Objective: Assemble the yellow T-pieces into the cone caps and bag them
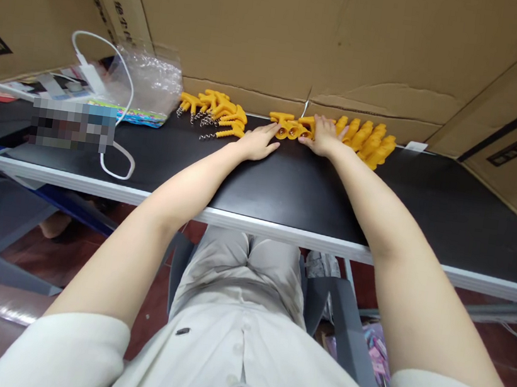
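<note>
Both my arms reach across a black table [288, 185] to its far edge. My left hand [258, 143] lies flat with fingers stretched out, its fingertips touching a small cluster of yellow corkscrew pieces [291, 127]. My right hand [324, 136] rests on the same cluster, fingers curled over the pieces; what it grips is hidden. Just right of that hand, a row of yellow sleeve-like parts [367, 141] lies side by side. Further left sits a heap of yellow T-handled corkscrews [214, 111] with metal spirals showing.
Cardboard sheets [280, 31] wall the table's far side. At the left lie a clear plastic bag [147, 80], a white charger with cable [107, 110] and a blurred object. Grey chair parts and a red floor show under the table.
</note>
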`<state>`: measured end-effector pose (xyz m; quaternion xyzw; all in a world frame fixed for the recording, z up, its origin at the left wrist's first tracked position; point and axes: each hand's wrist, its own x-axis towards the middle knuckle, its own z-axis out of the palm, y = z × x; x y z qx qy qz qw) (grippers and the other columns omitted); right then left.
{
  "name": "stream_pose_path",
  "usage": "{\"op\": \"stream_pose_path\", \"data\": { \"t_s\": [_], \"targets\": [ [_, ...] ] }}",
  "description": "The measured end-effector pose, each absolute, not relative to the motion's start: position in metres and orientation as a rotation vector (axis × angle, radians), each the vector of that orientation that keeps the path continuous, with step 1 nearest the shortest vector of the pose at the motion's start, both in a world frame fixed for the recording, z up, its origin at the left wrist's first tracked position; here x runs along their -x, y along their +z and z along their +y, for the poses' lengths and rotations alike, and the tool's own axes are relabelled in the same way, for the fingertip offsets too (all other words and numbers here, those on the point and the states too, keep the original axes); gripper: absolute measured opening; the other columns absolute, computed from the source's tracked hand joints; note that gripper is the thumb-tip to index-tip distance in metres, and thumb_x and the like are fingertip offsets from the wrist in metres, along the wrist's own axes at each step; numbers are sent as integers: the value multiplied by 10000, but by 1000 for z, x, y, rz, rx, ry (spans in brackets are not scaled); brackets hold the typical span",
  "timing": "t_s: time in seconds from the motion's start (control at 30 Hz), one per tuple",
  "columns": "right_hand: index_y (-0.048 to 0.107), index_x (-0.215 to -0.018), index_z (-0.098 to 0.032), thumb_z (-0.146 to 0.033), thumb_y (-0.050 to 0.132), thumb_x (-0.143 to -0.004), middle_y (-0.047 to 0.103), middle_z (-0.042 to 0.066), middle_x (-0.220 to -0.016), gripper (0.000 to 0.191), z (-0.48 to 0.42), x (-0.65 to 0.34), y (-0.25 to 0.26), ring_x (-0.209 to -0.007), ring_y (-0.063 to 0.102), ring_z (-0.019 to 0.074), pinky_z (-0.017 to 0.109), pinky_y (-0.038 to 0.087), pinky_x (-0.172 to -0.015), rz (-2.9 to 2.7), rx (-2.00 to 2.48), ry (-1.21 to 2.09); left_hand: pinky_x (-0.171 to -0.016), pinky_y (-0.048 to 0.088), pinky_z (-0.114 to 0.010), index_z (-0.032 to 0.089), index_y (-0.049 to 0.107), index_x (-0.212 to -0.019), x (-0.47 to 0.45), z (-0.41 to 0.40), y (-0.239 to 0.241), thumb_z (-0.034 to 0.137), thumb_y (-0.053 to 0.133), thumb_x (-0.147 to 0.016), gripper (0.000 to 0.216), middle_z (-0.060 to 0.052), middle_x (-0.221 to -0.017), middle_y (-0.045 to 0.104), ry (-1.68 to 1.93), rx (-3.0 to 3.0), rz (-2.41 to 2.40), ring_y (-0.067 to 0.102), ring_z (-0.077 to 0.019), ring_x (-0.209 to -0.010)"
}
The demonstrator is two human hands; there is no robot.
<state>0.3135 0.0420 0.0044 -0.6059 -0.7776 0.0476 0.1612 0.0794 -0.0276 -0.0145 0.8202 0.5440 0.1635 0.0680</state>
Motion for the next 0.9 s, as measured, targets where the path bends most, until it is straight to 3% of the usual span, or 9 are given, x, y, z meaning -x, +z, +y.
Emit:
{"op": "stream_pose_path", "data": {
  "t_s": [0.13,0.3,0.57,0.77,0.9],
  "targets": [
    [301,-1889,-100,-751,578,-1099,159,258,-1952,1061,39,-307,6,-1824,96,527,874,-50,-1372,-2246,1761,80,-1480,278,-537,121,278,-1873,-80,-29,-12,362,459,-1158,776,-200,-1961,245,428,-2432,1690,253,-305,-1838],
    [183,-1911,-65,-627,465,-1166,112,251,-1961,975,28,-297,8,-1837,71,484,854,-34,-1383,-2230,1761,17,-1474,276,-591,216,303,-1875,-77,-22,-17,432,517,-1132,803,-167,-1955,287,480,-2435,1658,292,-337,-1825],
    [281,-1893,-114,-689,364,-1176,154,239,-1960,922,17,-298,3,-1834,120,464,850,8,-1391,-2184,1672,-41,-1471,292,-578,246,326,-1866,-75,-23,-17,472,539,-1128,801,-158,-1949,315,485,-2451,1656,316,-335,-1816],
    [357,-1871,-154,-702,212,-1201,205,221,-1955,878,31,-321,-10,-1831,147,445,824,73,-1406,-2056,1707,-76,-1465,313,-549,207,308,-1871,-77,-30,-10,414,501,-1143,781,-173,-1940,333,440,-2435,1701,338,-335,-1807],
    [375,-1857,-139,-656,206,-1219,223,229,-1948,838,35,-329,-15,-1831,165,437,801,91,-1416,-2055,1721,-112,-1465,315,-535,149,313,-1864,-78,-30,-10,385,484,-1149,772,-192,-1934,339,438,-2448,1696,341,-337,-1805]
  ]
}}
